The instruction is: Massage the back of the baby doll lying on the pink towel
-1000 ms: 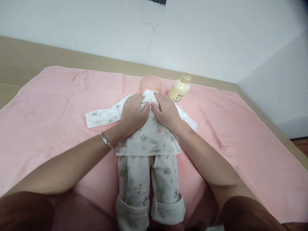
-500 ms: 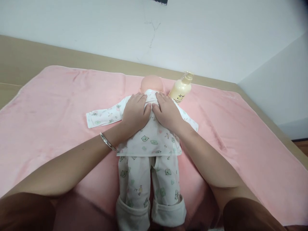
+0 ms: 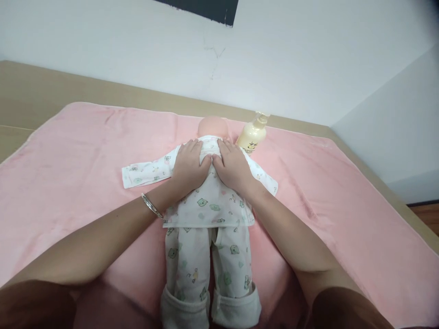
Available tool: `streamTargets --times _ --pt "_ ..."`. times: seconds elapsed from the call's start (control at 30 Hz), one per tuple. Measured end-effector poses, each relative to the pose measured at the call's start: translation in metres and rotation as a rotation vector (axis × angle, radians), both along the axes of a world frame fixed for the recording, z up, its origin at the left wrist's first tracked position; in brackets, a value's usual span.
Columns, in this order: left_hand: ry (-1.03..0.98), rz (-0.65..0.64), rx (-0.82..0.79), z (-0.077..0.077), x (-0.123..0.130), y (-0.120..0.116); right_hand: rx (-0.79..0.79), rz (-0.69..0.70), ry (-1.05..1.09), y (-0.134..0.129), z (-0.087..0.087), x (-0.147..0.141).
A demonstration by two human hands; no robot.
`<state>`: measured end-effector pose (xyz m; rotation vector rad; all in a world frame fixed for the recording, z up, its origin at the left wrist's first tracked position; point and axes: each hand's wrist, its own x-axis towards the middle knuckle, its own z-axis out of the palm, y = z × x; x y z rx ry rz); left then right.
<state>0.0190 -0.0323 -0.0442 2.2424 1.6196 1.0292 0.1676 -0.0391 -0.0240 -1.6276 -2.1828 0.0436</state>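
A doll (image 3: 212, 126) in a white printed top (image 3: 209, 208) and matching trousers (image 3: 195, 260) lies on a pink blanket (image 3: 137, 132), its head toward the wall. My left hand (image 3: 190, 167) lies flat on the left side of the upper part of the top. On the right side, my right hand (image 3: 233, 167) rests the same way, fingers toward the doll's head. The two thumbs nearly meet in the middle. Both sleeves spread outward. The doll's face is not visible.
A pale yellow pump bottle (image 3: 253, 135) leans on the blanket just right of the doll's head. Behind the blanket runs a wooden edge (image 3: 137, 93) along a white wall (image 3: 291, 59). A dark panel (image 3: 216, 11) hangs on the wall.
The camera view has tilted up slightly, so the doll, bottle and hands appear a little lower and more of the dark panel shows. My thumbs have come slightly closer together.
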Motion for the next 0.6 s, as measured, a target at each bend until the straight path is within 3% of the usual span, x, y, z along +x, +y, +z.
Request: streamTargets --times 0.6 --pt "0.033 0.006 0.024 0.0008 -0.0024 0.0002 0.024 0.014 0.015 -0.0002 -0.0011 -0.0019"
